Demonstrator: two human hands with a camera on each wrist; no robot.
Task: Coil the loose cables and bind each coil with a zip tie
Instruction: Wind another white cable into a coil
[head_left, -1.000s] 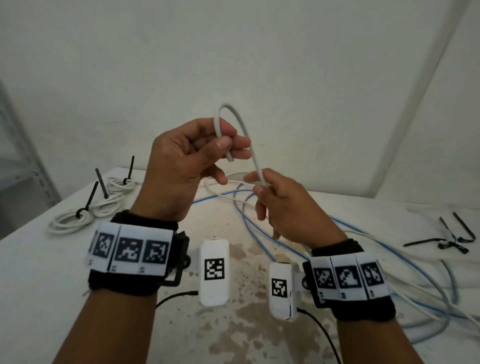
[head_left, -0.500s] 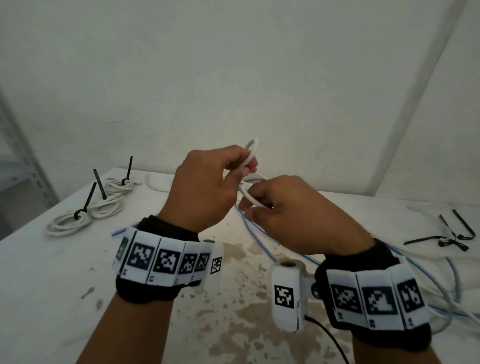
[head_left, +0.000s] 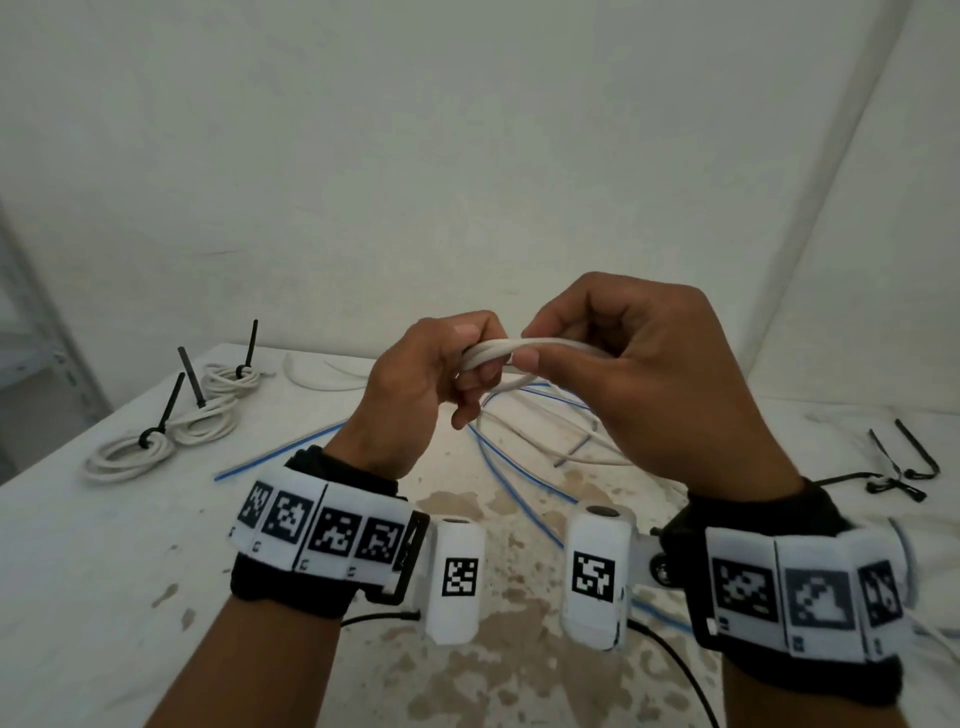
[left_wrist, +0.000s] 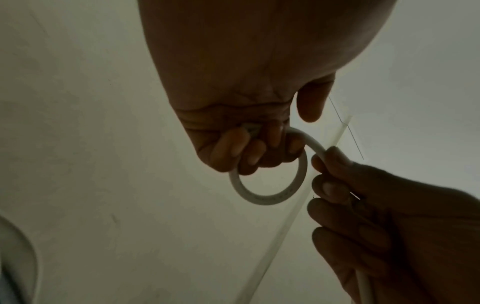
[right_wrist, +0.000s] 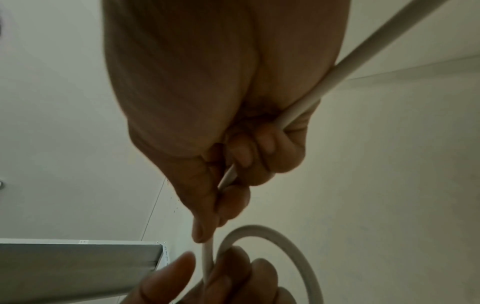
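Observation:
A white cable (head_left: 498, 349) is held up over the table between both hands, wound into a small loop (left_wrist: 270, 197). My left hand (head_left: 457, 364) grips the loop with curled fingers; the cable's cut end (left_wrist: 250, 130) sits inside that fist. My right hand (head_left: 566, 343) pinches the strand (right_wrist: 228, 176) between thumb and fingers just right of the left hand. The rest of the white cable (head_left: 561, 447) hangs down to the table behind the hands. In the right wrist view the loop (right_wrist: 285, 242) shows below my fingers.
Three bound white coils (head_left: 176, 431) with black zip ties standing up lie at the table's far left. Loose blue cables (head_left: 509, 488) and white ones cross the stained table (head_left: 104, 571). Spare black zip ties (head_left: 898, 473) lie at the right. A metal shelf frame (head_left: 31, 312) stands at left.
The wide arc of cable held high has been wound down into a small tight loop. Both hands have come together, the right hand now close beside the left.

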